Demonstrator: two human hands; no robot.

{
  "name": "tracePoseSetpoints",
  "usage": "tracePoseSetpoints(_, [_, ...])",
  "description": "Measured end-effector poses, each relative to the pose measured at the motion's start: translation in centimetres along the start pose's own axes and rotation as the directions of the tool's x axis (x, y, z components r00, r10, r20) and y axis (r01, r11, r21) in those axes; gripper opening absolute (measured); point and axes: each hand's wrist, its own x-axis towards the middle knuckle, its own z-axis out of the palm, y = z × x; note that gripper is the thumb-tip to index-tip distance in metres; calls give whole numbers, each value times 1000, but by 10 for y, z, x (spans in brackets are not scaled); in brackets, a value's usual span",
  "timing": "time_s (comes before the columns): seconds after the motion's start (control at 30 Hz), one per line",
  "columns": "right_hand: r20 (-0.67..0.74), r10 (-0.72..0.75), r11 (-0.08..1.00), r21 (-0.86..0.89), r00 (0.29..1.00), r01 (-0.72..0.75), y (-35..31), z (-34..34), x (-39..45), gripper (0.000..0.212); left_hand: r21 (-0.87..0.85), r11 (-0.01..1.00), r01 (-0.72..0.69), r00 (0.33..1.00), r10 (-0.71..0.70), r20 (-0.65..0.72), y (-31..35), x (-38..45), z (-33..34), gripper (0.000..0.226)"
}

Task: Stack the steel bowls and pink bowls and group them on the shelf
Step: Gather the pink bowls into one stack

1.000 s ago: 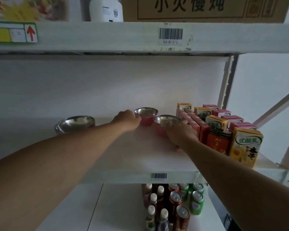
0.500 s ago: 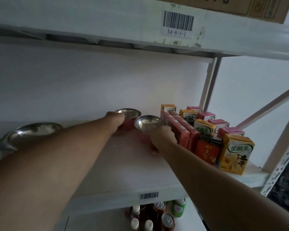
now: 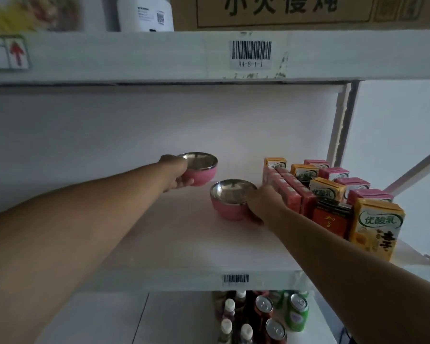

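Note:
Two pink bowls with steel insides are over the white shelf. My left hand grips the farther pink bowl by its left side and holds it lifted above the shelf. My right hand grips the nearer pink bowl by its right side; this bowl rests on the shelf, slightly tilted. The two bowls are apart, the lifted one up and to the left of the other. The steel bowls are out of view.
Rows of drink cartons stand close on the right of my right hand, a yellow carton nearest the front edge. The upper shelf board hangs overhead. Bottles and cans fill the shelf below.
My left hand has lifted its pink bowl off the shelf. The view has swung right and up, so the steel bowls at the left have dropped out of view. My right hand still holds its bowl.

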Motion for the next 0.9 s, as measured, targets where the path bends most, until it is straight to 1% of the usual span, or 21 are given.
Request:
tracePoseSetpoints(0.07, [22,-18,999,-49,1000,19,1,5,-1,39,15,1000,0,1000,0,-22,-3,-17,-12,15])
tracePoseSetpoints(0.1, [36,-16,999,-45,999,18,2,8,-2,43,21,1000,-1,999,2,-36,-4,-27,-17,8])
tracePoseSetpoints(0.13, [55,-18,1000,-18,998,19,3,12,-3,49,22,1000,-1,998,2,-57,-7,-36,-22,7])
tracePoseSetpoints(0.23, [122,-46,996,75,991,37,3,19,-11,47,-1,1000,5,994,-5,-109,-16,-52,-35,8])
tracePoseSetpoints(0.3, [136,-57,996,77,989,47,2,19,-16,45,-23,1000,-1,992,-2,-127,-21,-64,-43,11])
tracePoseSetpoints(0.43, [152,-51,997,69,987,41,4,7,-37,43,-4,999,-33,991,32,-133,-19,-91,-59,17])
tracePoseSetpoints(0.5, [160,-37,997,72,986,26,6,-1,-51,46,-14,999,-49,990,47,-131,-13,-103,-67,22])
tracePoseSetpoints(0.57, [170,-32,998,67,985,21,7,-8,-67,54,-13,997,-73,989,70,-127,-6,-116,-76,26])
tracePoseSetpoints(0.63, [157,-28,997,72,987,17,6,-13,-84,59,8,994,-107,986,107,-131,-1,-131,-89,25])
tracePoseSetpoints(0.73, [162,-9,998,58,987,0,1,-17,-107,64,17,991,-133,979,134,-152,11,-150,-120,16])
tracePoseSetpoints(0.8, [174,-16,999,54,985,7,-6,-15,-117,63,21,987,-161,969,162,-184,17,-157,-148,11])
tracePoseSetpoints(0.9, [179,-20,997,76,984,6,-19,-9,-125,58,29,985,-170,953,172,-248,19,-164,-188,14])
